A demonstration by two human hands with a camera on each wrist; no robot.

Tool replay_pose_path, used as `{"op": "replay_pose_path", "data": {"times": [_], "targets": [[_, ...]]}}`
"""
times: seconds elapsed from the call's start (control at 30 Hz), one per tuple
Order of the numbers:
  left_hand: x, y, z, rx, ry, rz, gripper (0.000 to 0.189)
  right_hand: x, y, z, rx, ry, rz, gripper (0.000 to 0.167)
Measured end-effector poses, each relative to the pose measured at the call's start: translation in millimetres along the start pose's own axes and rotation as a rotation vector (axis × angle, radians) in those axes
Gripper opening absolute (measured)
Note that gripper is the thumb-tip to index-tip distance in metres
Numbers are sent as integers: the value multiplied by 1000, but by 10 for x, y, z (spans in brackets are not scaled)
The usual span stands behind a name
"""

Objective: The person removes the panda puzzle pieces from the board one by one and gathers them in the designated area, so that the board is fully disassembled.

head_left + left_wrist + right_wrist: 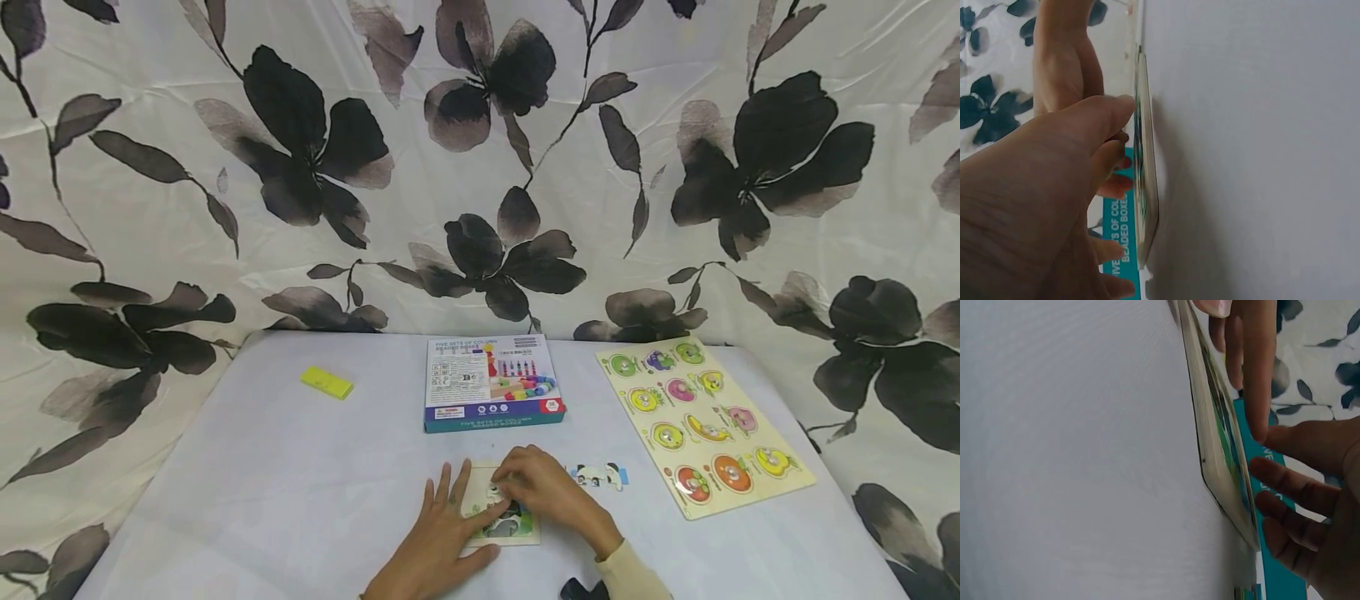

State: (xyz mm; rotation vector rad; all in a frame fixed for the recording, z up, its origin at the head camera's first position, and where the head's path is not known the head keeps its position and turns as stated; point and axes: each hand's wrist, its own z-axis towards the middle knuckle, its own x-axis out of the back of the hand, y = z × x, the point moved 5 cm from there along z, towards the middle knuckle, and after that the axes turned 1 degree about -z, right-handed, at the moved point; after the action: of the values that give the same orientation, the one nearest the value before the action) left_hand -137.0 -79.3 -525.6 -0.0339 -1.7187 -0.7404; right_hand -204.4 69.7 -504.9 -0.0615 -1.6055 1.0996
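Note:
A small wooden puzzle board (517, 533) with a panda picture on green lies flat near the front of the table. My left hand (442, 533) is spread over its left side, the index finger reaching across the picture and the thumb along the lower edge. Over the upper right of the board my right hand (543, 492) bends its fingers down, fingertips at the picture. In the right wrist view its thumb (1310, 440) meets the left index fingertip. No piece shows between its thumb and fingers. Panda puzzle pieces (597, 476) lie just right of that hand.
Behind the board lies a bead-set box (491, 383). A fruit puzzle board (705, 425) lies at the right, and a yellow block (327, 382) at the back left. Some black object (585, 589) shows by the right sleeve. Flowered cloth (480, 167) hangs behind the table.

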Motion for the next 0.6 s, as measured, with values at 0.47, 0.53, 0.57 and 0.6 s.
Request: {"op": "replay_pose_path", "data": {"times": [0.47, 0.53, 0.57, 0.6], "targets": [[-87, 126, 89, -40, -22, 14, 49, 20, 75, -7, -6, 14, -72, 23], [-88, 128, 92, -31, -29, 16, 49, 23, 76, -8, -9, 15, -69, 24], [-88, 130, 94, -29, -31, 18, 49, 23, 78, -8, -11, 15, -67, 24], [-86, 134, 97, -29, -31, 22, 49, 25, 81, -8, -13, 15, -67, 25]]}}
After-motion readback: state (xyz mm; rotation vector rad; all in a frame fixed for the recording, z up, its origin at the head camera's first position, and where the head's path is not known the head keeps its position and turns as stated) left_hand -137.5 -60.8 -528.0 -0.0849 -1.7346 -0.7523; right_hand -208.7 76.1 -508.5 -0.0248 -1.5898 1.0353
